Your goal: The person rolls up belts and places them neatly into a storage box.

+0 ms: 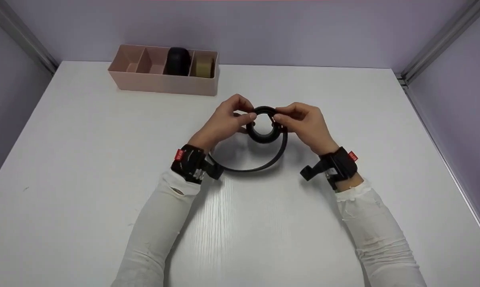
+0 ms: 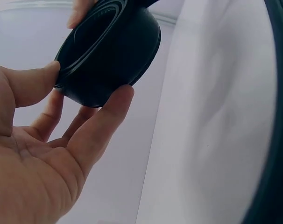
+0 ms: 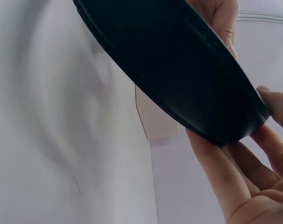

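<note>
A black belt, partly wound into a coil, is held up over the white table. Its loose length hangs in a wide loop toward the person. My left hand pinches the coil's left side between thumb and fingers. On the opposite side my right hand pinches the coil and the strap leaving it. The left wrist view shows the wound layers of the belt edge-on. In the right wrist view the broad strap hides part of the left hand.
A pink divided box stands at the back left of the table. It holds a black rolled item and a tan roll toward its right end. Pale walls close off the back and sides.
</note>
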`<state>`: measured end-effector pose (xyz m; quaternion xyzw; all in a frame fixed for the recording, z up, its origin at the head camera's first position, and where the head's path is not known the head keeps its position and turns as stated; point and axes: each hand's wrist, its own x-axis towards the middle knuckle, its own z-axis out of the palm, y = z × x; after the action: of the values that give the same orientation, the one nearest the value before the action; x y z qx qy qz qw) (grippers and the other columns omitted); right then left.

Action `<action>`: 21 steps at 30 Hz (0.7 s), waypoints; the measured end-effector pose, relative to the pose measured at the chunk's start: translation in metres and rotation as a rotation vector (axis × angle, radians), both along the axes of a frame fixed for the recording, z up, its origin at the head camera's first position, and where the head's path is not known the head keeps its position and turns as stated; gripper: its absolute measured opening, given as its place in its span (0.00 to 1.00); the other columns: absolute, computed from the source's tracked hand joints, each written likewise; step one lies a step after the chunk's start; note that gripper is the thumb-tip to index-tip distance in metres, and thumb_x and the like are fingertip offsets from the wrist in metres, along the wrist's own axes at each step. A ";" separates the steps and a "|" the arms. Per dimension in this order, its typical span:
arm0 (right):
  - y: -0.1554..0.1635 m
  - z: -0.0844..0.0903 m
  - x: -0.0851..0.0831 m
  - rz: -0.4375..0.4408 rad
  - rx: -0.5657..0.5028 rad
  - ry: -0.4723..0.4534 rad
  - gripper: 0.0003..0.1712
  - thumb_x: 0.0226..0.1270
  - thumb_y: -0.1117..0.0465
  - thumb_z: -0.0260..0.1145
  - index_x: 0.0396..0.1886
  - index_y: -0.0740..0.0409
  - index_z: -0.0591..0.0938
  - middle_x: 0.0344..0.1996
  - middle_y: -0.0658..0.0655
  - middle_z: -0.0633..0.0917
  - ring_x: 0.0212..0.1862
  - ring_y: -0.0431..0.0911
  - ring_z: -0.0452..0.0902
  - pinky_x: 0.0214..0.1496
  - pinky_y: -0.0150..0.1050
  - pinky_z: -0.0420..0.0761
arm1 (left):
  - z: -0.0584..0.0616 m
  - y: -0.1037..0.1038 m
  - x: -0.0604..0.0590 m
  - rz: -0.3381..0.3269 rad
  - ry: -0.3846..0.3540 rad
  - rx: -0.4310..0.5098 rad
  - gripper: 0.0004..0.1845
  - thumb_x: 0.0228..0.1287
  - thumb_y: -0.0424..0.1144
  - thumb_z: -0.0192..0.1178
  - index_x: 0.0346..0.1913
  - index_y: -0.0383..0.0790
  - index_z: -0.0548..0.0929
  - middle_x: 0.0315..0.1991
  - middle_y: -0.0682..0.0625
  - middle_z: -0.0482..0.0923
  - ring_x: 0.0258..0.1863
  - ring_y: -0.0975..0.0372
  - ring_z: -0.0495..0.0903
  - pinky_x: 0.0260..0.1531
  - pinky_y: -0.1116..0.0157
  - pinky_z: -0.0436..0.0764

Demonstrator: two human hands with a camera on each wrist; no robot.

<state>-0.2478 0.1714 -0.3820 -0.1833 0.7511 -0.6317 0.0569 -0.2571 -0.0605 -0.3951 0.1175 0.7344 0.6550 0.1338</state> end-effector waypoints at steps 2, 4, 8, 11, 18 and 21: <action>0.000 0.000 0.000 0.004 -0.007 0.002 0.16 0.61 0.61 0.69 0.45 0.67 0.83 0.38 0.62 0.86 0.38 0.48 0.84 0.40 0.41 0.83 | 0.000 0.000 0.000 -0.013 -0.007 0.000 0.11 0.66 0.37 0.59 0.47 0.39 0.72 0.49 0.45 0.74 0.43 0.56 0.81 0.38 0.60 0.83; 0.001 0.000 0.000 0.013 -0.012 0.001 0.16 0.61 0.62 0.69 0.45 0.68 0.83 0.37 0.61 0.86 0.37 0.48 0.84 0.40 0.41 0.83 | 0.001 -0.001 0.001 -0.028 -0.016 -0.003 0.11 0.66 0.38 0.60 0.47 0.39 0.72 0.49 0.45 0.74 0.44 0.56 0.81 0.38 0.60 0.83; 0.003 0.001 0.000 0.053 0.003 -0.010 0.16 0.61 0.63 0.69 0.45 0.69 0.83 0.36 0.61 0.86 0.37 0.49 0.84 0.40 0.41 0.83 | 0.002 -0.005 0.002 -0.080 -0.004 -0.031 0.13 0.65 0.39 0.61 0.48 0.39 0.72 0.49 0.45 0.74 0.45 0.56 0.81 0.39 0.60 0.83; 0.004 0.004 0.000 0.096 0.068 -0.029 0.16 0.60 0.62 0.70 0.45 0.68 0.83 0.36 0.60 0.87 0.37 0.49 0.83 0.39 0.40 0.83 | 0.004 -0.007 0.004 -0.141 0.005 -0.064 0.15 0.64 0.39 0.62 0.49 0.37 0.73 0.50 0.44 0.76 0.45 0.54 0.80 0.41 0.58 0.82; 0.005 0.009 0.003 0.180 0.262 -0.056 0.16 0.60 0.57 0.70 0.45 0.61 0.85 0.36 0.57 0.87 0.37 0.56 0.82 0.36 0.39 0.83 | -0.002 -0.007 0.004 -0.260 -0.010 -0.159 0.12 0.63 0.42 0.64 0.46 0.47 0.76 0.48 0.49 0.79 0.44 0.56 0.82 0.40 0.58 0.82; 0.005 0.008 0.004 0.213 0.272 -0.059 0.15 0.60 0.58 0.70 0.45 0.61 0.85 0.37 0.58 0.87 0.37 0.56 0.82 0.37 0.40 0.83 | -0.002 -0.007 0.005 -0.278 -0.007 -0.174 0.11 0.63 0.42 0.64 0.46 0.48 0.77 0.48 0.50 0.79 0.46 0.55 0.81 0.41 0.59 0.82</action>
<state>-0.2443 0.1762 -0.3739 -0.2337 0.8040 -0.5198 0.1696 -0.2517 -0.0675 -0.3975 0.2034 0.7645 0.5645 0.2355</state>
